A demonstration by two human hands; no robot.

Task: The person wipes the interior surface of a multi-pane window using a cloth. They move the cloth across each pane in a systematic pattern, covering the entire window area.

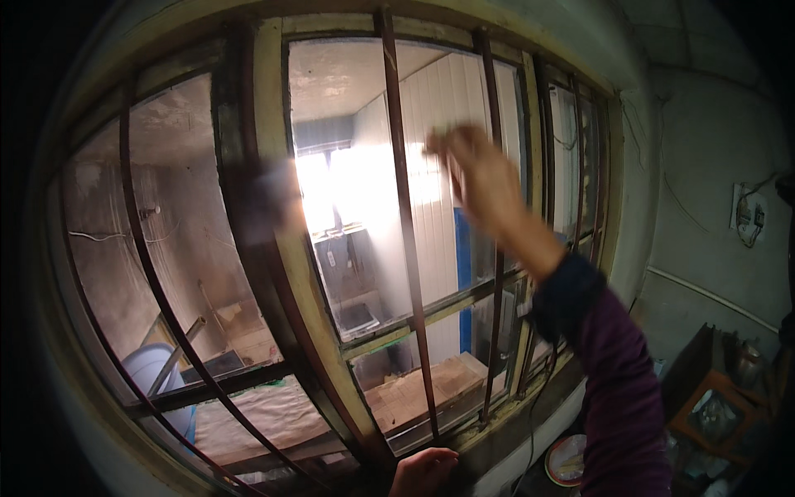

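Observation:
My right hand (487, 177) is raised in front of the upper middle glass pane (435, 93), close to a vertical iron bar (490, 87). Its fingers are drawn together and blurred by motion. Whether something small is pinched at the fingertips cannot be made out. Low in the view, my left hand (424, 473) rests near the bottom of the wooden window frame (310, 323), its fingers curled and partly cut off by the picture's edge. What it grips, if anything, is hidden. Another dark iron bar (400, 192) runs between the hands.
Behind the glass are a bright window (335, 186), a pale blue plastic basin (149, 366) and a tiled counter (422, 391). A black cable (534, 422) hangs beside my right sleeve. At lower right stand a plate (566, 460) and an orange-framed box (708, 410); an open wall socket (748, 214) has exposed wires.

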